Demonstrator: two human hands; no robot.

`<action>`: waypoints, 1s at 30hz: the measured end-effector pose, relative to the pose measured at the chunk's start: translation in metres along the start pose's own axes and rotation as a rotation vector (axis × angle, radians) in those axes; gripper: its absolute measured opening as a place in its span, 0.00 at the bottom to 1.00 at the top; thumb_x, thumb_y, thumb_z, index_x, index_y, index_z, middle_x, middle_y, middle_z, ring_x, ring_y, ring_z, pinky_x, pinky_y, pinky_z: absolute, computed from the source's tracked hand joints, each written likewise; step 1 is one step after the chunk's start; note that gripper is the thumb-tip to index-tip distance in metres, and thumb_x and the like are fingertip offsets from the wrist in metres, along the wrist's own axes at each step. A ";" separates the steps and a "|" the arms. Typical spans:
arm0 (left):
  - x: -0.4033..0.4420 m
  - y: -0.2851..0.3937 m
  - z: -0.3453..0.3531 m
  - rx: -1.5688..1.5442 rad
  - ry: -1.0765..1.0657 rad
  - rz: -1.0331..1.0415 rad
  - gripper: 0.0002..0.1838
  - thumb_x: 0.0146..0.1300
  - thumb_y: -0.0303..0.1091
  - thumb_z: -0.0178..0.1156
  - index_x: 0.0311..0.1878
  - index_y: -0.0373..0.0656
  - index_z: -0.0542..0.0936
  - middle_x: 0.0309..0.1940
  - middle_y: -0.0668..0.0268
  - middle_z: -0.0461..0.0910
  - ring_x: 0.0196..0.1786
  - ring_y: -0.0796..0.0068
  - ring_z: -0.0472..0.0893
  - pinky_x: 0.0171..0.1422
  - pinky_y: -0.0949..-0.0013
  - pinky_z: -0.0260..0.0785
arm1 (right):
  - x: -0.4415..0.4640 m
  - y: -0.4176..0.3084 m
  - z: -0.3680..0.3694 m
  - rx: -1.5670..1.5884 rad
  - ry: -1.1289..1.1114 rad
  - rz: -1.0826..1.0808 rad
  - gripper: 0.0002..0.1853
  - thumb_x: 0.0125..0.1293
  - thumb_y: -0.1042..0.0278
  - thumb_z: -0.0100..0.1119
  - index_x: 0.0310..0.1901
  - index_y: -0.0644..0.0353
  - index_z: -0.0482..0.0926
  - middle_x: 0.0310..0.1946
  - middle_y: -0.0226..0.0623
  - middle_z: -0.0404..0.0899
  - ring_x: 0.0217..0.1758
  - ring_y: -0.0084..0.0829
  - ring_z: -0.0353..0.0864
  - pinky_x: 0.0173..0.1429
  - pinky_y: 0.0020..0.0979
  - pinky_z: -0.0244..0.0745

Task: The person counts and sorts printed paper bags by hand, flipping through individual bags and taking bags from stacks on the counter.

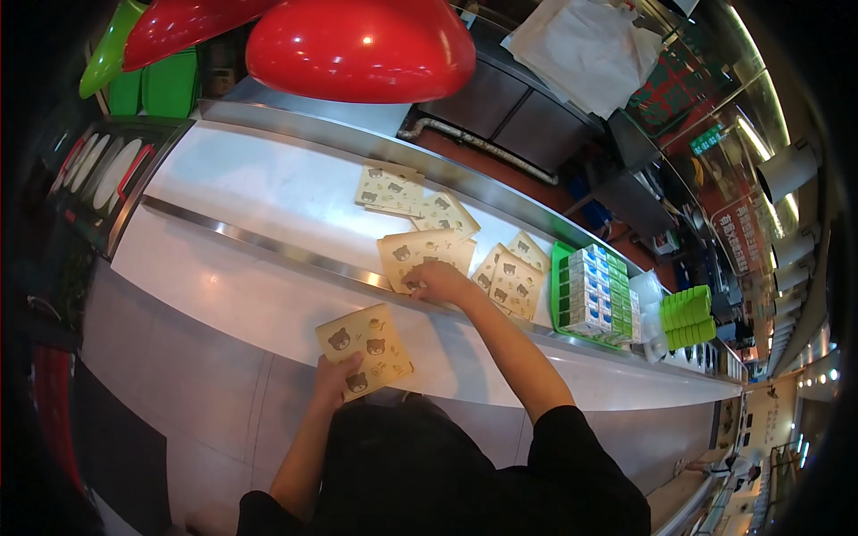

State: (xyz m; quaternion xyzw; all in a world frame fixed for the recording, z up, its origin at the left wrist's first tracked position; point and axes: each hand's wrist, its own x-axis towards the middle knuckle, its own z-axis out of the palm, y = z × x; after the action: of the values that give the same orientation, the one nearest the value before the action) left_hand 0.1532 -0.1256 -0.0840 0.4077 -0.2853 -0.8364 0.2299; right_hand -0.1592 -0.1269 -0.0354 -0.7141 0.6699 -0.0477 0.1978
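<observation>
the left hand (332, 379) pinches a tan bear-printed paper square (380, 335) by its edge, perhaps so the right hand (433, 281) is free; this touches similar tan papers (447, 246) on the white worktop (259, 192), pinching or not i cannot tell

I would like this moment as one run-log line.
left hand: holds bear-print paper | right hand: at papers on counter | green tray: holds cartons
</observation>
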 end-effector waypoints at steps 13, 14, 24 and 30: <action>0.005 0.005 0.004 -0.084 -0.100 -0.020 0.19 0.59 0.25 0.62 0.53 0.33 0.72 0.44 0.58 0.80 0.43 0.65 0.83 0.44 0.63 0.81 | 0.003 0.015 -0.003 0.247 -0.073 0.056 0.14 0.53 0.65 0.67 0.42 0.57 0.84 0.35 0.39 0.84 0.39 0.39 0.82 0.46 0.36 0.74; 0.006 0.005 0.004 -0.082 -0.101 -0.021 0.19 0.59 0.25 0.62 0.53 0.33 0.72 0.44 0.58 0.80 0.43 0.65 0.83 0.44 0.63 0.81 | 0.003 0.016 -0.003 0.239 -0.058 0.032 0.13 0.55 0.66 0.65 0.42 0.57 0.84 0.35 0.39 0.84 0.38 0.39 0.82 0.46 0.35 0.74; 0.012 0.012 0.008 -0.111 -0.149 -0.017 0.19 0.60 0.25 0.60 0.55 0.34 0.71 0.47 0.57 0.79 0.45 0.64 0.83 0.46 0.62 0.81 | -0.023 -0.010 0.014 0.319 0.504 0.088 0.06 0.58 0.69 0.58 0.33 0.62 0.80 0.32 0.42 0.81 0.38 0.45 0.78 0.43 0.38 0.74; 0.009 0.024 0.033 -0.043 -0.148 -0.022 0.19 0.60 0.23 0.59 0.56 0.34 0.71 0.47 0.58 0.78 0.44 0.65 0.82 0.45 0.63 0.80 | -0.078 -0.117 0.023 0.063 0.735 -0.279 0.12 0.47 0.77 0.62 0.36 0.60 0.77 0.44 0.36 0.79 0.46 0.43 0.79 0.49 0.41 0.76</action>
State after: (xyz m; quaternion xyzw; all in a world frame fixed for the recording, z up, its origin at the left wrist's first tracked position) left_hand 0.1252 -0.1387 -0.0566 0.3427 -0.2788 -0.8727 0.2078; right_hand -0.0493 -0.0424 -0.0008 -0.7273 0.5907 -0.3469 -0.0419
